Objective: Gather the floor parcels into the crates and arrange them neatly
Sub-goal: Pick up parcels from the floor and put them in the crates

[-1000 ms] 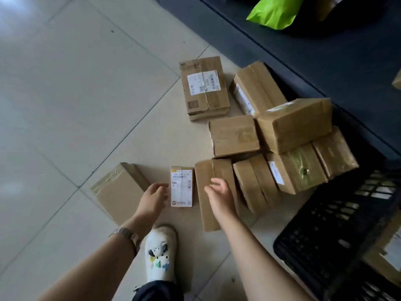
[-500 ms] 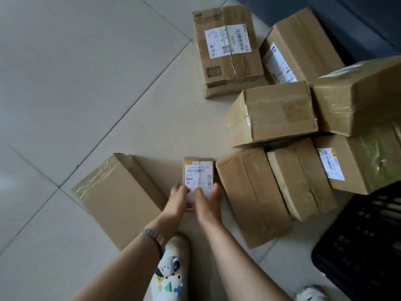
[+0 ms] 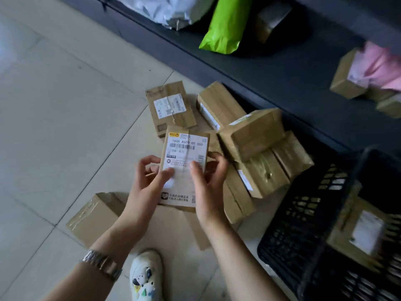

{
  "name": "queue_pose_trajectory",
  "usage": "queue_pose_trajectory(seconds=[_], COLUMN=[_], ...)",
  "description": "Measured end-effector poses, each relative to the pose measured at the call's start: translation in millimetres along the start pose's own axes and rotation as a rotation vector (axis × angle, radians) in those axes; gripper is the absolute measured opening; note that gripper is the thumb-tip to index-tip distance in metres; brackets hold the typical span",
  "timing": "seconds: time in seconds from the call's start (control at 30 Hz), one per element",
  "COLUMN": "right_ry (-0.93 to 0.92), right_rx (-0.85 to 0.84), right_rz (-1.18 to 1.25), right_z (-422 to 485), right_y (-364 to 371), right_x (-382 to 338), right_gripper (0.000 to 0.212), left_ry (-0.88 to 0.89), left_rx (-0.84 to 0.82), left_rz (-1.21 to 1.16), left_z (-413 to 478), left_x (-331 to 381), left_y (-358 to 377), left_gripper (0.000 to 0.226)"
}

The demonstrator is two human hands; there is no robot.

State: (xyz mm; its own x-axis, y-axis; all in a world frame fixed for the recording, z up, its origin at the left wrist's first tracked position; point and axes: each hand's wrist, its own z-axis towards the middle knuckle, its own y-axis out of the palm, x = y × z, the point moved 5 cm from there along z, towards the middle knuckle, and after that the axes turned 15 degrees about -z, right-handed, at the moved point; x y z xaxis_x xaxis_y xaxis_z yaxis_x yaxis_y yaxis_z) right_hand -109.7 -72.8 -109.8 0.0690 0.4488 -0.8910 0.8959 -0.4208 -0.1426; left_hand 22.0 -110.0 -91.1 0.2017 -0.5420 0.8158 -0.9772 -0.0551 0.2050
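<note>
I hold a small flat parcel [image 3: 184,153] with a white shipping label, lifted off the floor, label facing me. My left hand [image 3: 149,181] grips its left edge and my right hand [image 3: 208,183] grips its right edge, thumbs on the label. Below and behind it, several brown cardboard parcels lie on the tiled floor: one with a label [image 3: 170,107], a taped one [image 3: 93,218] at lower left, and a pile [image 3: 258,135] to the right. A black plastic crate [image 3: 303,231] stands at lower right with a labelled parcel [image 3: 360,233] inside.
A dark low shelf [image 3: 282,70] runs along the back with a green bag [image 3: 225,25], a silver bag [image 3: 165,9], a pink bag [image 3: 382,64] and small boxes on it. My white shoe [image 3: 145,276] stands on the floor below my hands. Bare tiles [image 3: 54,105] lie to the left.
Both hands closed on the small labelled parcel on the floor and raised it up toward me. The view has tilted up, showing the shelf and more of the crate.
</note>
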Motion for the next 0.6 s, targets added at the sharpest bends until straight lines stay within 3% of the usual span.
queue_pose_trajectory(seconds=[0.17, 0.23, 0.33, 0.47, 0.6], right_ry=[-0.036, 0.014, 0.087, 0.229, 0.313], right_rx=[0.17, 0.285, 0.437, 0.473, 0.438], right_rz=[0.097, 0.059, -0.019, -0.108, -0.156], right_z=[-8, -22, -51, -82, -93], right_y=[-156, -231, -340, -439, -478], right_x=[-60, -62, -48, -15, 31], right_gripper=[0.055, 0.058, 0.045, 0.043, 0.042], left_ry=[0.102, 0.062, -0.059, -0.175, -0.287], left_rx=[-0.289, -0.37, -0.475, -0.497, -0.488], left_rz=[0.092, 0.147, 0.141, 0.162, 0.197], left_z=[-55, -86, -135, -185, -202], left_x=[30, 8, -49, -123, -178], left_y=[159, 220, 299, 367, 384], left_gripper=[0.029, 0.03, 0.032, 0.029, 0.031])
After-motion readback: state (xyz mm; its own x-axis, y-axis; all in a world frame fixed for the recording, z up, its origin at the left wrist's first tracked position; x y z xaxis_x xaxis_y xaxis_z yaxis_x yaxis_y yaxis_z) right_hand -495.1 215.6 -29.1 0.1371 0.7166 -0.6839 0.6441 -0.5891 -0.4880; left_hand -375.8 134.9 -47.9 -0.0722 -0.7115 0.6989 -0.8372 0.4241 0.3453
